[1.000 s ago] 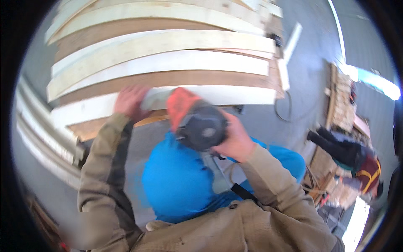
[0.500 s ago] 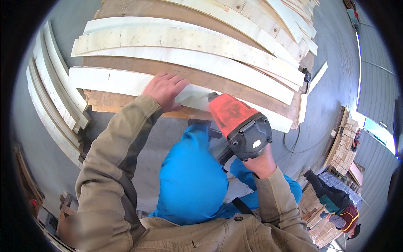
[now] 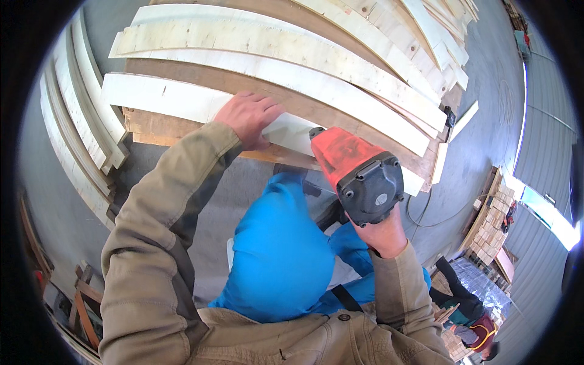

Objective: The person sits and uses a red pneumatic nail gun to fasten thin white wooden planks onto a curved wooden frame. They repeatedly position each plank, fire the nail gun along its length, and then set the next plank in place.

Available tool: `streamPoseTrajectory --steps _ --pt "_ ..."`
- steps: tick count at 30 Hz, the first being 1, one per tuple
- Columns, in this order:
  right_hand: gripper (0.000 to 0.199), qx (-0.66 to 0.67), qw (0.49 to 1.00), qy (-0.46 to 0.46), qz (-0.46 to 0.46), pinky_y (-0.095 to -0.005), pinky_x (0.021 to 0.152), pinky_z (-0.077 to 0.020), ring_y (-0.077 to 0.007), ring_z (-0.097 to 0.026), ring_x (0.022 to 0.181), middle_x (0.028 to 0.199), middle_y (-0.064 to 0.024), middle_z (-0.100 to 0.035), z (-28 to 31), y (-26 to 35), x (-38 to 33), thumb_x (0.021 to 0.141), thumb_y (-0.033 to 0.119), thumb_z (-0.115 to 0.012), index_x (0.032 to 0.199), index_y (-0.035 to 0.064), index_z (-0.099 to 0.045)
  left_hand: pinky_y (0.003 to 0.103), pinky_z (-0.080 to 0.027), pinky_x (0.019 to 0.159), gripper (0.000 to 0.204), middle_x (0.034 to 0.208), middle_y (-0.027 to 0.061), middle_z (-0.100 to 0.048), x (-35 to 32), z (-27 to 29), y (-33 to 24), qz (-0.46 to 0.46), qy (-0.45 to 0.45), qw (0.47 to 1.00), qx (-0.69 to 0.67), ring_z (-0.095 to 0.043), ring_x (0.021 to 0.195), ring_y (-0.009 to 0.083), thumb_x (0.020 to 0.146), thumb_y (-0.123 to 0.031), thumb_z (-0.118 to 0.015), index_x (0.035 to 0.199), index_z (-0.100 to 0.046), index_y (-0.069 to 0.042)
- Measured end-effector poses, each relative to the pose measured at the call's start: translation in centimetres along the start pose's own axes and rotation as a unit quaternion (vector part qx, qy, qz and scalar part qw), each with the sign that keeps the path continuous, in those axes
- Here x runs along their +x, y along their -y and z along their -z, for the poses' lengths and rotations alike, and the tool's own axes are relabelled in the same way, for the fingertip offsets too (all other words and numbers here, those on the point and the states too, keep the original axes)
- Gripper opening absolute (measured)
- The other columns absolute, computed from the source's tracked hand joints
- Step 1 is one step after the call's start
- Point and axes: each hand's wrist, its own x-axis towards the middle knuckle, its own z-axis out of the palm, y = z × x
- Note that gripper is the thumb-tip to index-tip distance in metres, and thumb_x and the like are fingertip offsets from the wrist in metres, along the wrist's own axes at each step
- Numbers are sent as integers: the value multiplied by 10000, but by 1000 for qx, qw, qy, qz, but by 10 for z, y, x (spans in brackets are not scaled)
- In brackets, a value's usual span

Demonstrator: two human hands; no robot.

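Note:
My left hand (image 3: 248, 118) grips the near edge of a pale wooden board (image 3: 164, 97), fingers over its top and thumb at the side towards me. The board lies along the near edge of a brown wooden panel (image 3: 207, 72). My right hand (image 3: 382, 233) is closed around a red and black nail gun (image 3: 356, 161), whose body hides most of the fingers. To the right of my left hand, the gun's nose is at the same board; I cannot tell whether it touches.
More pale boards (image 3: 255, 42) lie across the panel beyond. Long boards (image 3: 73, 121) are stacked on the floor at left. A hose (image 3: 420, 222) runs over the floor at right. Wood-block stacks (image 3: 496, 210) and another person (image 3: 471, 316) are at lower right.
The boards and panel sit slightly higher in view. Both hands have shifted slightly right and up with them; the nail gun stays in my right hand and my left still holds the board.

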Motion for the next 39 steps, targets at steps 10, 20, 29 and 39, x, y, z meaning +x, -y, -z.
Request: streamPoseTrajectory --steps 10,20,29,39 --pt "513 1 1000 -15 12 -451 1070 -507 -346 -652 1225 1324 -149 -687 3 15 5 822 94 -855 1307 49 -692 438 -543 948 747 1126 71 -713 -1 -4 1 -9 -20 1000 7 -691 1079 311 574 -169 -909 1272 -650 -122" --pt "466 39 998 -14 -43 -380 972 -566 -254 -720 1127 1236 -139 -749 19 13 21 803 25 -844 1240 5 -683 418 -547 971 600 1156 87 -719 -1 -7 4 -3 -8 1000 16 -692 1118 298 645 -207 -869 1208 -677 -134" --pt "608 1 995 29 -100 -380 979 -563 -245 -717 1130 1263 -151 -732 34 4 24 826 93 -880 1342 -18 -579 444 -557 966 708 1174 77 -724 0 -15 6 -9 -33 999 13 -694 1118 319 598 -195 -913 1256 -654 -146" --pt "369 42 997 27 -59 -356 937 -569 -206 -713 1094 1207 -122 -767 26 16 -5 865 0 -787 1229 11 -724 435 -535 1011 700 1210 68 -729 -1 -10 4 -24 -58 998 9 -689 1148 307 623 -197 -934 1268 -669 -129"
